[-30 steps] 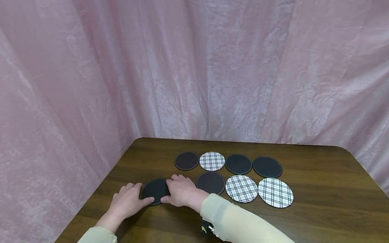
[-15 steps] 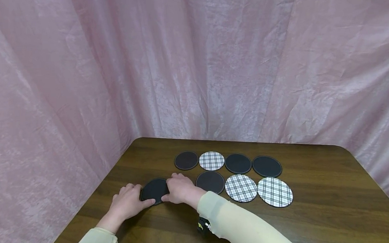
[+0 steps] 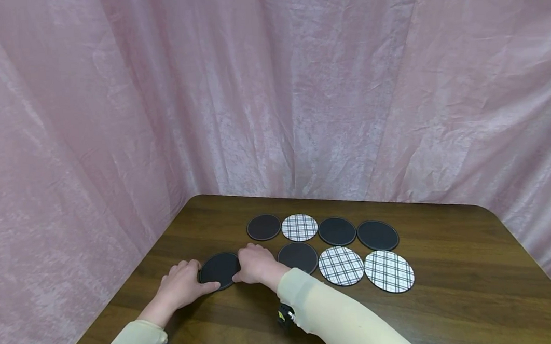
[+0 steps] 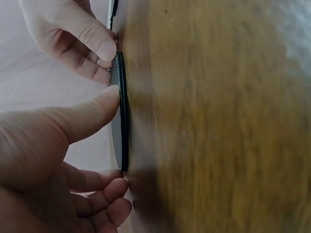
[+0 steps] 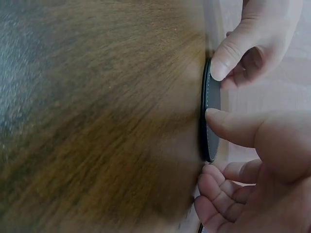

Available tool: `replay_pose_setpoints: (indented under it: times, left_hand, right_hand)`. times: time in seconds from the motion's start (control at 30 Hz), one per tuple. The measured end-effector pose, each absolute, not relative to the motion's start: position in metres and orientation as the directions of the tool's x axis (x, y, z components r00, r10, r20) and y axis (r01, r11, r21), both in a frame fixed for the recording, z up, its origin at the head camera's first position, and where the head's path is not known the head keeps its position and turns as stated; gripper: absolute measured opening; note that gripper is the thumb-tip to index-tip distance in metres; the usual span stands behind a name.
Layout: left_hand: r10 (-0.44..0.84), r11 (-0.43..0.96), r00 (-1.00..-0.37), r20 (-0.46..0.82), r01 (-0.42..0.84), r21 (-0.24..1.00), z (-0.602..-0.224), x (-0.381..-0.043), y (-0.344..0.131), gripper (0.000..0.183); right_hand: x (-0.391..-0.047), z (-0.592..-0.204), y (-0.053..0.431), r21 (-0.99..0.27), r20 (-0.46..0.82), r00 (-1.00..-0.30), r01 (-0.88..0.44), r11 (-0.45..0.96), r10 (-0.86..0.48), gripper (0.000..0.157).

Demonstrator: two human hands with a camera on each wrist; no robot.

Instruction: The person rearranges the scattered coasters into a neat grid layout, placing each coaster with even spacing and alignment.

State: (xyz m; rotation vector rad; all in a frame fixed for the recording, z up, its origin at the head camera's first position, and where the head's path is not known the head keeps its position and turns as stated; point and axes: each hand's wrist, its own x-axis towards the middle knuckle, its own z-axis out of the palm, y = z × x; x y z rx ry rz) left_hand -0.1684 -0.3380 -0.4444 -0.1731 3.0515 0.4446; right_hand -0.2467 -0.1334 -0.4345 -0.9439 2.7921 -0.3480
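A round black coaster (image 3: 219,271) with a stitched edge lies at the left part of the wooden table, between my two hands. My left hand (image 3: 180,286) holds it from the left, thumb at the near rim and fingers at the far left side. On the opposite side my right hand (image 3: 258,265) is round the right edge, with its thumb tip (image 5: 214,116) on the rim and curled fingertips (image 5: 211,174) close by. In the left wrist view the coaster (image 4: 119,116) shows edge-on, low at the table surface.
To the right, several coasters lie flat in two rows: a dark brown one (image 3: 264,227), a plaid one (image 3: 299,228) and black ones (image 3: 337,231) behind, another brown one (image 3: 298,256) and two plaid ones (image 3: 341,266) in front. Pink curtains (image 3: 299,87) hang behind the table (image 3: 472,265).
My right hand has shifted slightly rightward at the coaster's edge, and more of its right side shows. The left hand and the other coasters stay practically in place.
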Motion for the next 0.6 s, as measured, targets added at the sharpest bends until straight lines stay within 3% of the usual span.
replay_pose_setpoints:
  times: [0.3,0.6]
  left_hand:
    - [-0.108,0.937,-0.991,-0.077,-0.127,0.326,-0.445,-0.171,-0.336,0.077]
    - [-0.096,0.929,-0.994,-0.047,-0.106,0.355,-0.444,-0.168,-0.335,0.082]
  right_hand:
    - [-0.248,-0.438,-0.135,-0.292,-0.095,-0.795,-0.554,0.78,-0.6,0.054]
    - [-0.275,-0.48,-0.146,-0.394,-0.068,-0.813,-0.51,0.765,-0.578,0.069]
